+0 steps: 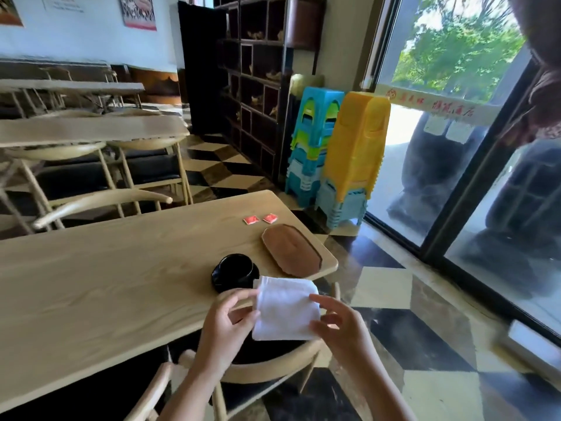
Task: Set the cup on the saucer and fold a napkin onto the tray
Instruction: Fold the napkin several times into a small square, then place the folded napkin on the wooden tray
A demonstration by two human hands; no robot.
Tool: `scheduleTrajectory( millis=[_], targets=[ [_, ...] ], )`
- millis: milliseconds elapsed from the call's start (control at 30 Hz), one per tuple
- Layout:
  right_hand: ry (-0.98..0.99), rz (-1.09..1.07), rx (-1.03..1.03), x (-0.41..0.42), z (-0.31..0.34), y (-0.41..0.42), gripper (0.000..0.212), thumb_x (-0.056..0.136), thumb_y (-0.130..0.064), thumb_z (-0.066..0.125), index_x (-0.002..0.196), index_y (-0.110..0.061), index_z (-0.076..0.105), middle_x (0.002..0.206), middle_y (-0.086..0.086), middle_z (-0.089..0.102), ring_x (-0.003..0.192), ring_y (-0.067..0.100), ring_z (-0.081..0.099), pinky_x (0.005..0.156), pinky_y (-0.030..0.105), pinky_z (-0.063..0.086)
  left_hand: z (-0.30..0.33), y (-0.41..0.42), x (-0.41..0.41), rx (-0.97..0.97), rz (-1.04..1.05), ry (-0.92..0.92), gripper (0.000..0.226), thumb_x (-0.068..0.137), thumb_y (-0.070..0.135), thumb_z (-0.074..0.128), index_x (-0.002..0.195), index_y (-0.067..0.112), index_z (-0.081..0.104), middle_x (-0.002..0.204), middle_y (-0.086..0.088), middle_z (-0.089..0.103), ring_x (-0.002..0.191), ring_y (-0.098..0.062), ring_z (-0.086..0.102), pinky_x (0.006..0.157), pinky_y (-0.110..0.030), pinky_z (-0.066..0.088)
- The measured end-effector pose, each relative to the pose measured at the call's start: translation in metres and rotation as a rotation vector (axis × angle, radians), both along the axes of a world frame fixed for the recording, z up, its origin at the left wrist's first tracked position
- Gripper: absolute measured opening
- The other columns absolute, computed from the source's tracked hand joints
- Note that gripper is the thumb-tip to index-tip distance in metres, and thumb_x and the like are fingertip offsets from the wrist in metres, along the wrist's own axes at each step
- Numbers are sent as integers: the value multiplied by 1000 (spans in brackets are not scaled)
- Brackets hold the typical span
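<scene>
A black cup (237,266) stands on a black saucer (219,282) near the right end of the wooden table (106,268). A brown oblong tray (291,250) lies beyond it, close to the table's right corner, with nothing on it. A white napkin (285,309), folded into a rough square, hangs in the air over the table's front edge. My left hand (226,322) pinches its left edge, and my right hand (340,323) holds its right edge with fingers spread.
Two small red packets (260,219) lie on the table behind the tray. A wooden chair (267,372) stands under my hands. Stacked plastic stools (337,153) stand by the glass door at right. More tables and chairs fill the left.
</scene>
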State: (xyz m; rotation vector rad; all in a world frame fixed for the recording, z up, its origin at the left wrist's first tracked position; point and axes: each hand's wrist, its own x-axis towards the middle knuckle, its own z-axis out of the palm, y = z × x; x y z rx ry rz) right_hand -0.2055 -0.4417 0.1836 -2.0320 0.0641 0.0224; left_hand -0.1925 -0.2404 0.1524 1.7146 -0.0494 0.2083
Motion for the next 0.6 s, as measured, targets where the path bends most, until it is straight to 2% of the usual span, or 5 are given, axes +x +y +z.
scheduleTrajectory(
  millis=[100,200,367,467,600],
  targets=[
    [40,60,-31,32,-13,-20,43,79,-1,61,107,-34,63,90,-6,65,79,3,62,58,5,44,-15,-21,20,-6,55,63,30,77,-3,67,95,20,67,106,-4,66,89,-5,67,74,-12,51],
    [73,82,-22,70,-31,-34,44,80,0,58,108,-33,62,94,-6,66,82,4,63,61,6,46,-29,-37,47,10,92,104,27,78,-6,65,95,15,67,105,-10,66,86,-3,66,72,-8,49],
    [92,101,-75,153,-57,-47,46,75,-2,56,100,-39,62,93,-13,63,83,7,62,77,24,53,-53,-60,116,53,160,130,24,78,-8,64,85,14,67,102,-9,63,82,-1,65,70,-6,48],
    [103,105,-135,215,-63,-53,46,75,-1,54,104,-36,64,83,-8,60,76,6,58,62,8,43,-66,-72,173,18,189,155,24,78,-6,64,83,18,66,100,-9,63,80,1,64,68,-11,50],
    [142,124,-179,287,-68,-61,47,75,2,52,109,-28,64,73,-11,48,67,2,48,56,2,38,-81,-84,240,-20,205,236,24,78,1,67,83,24,66,99,-3,64,80,0,65,70,-16,51]
  ],
)
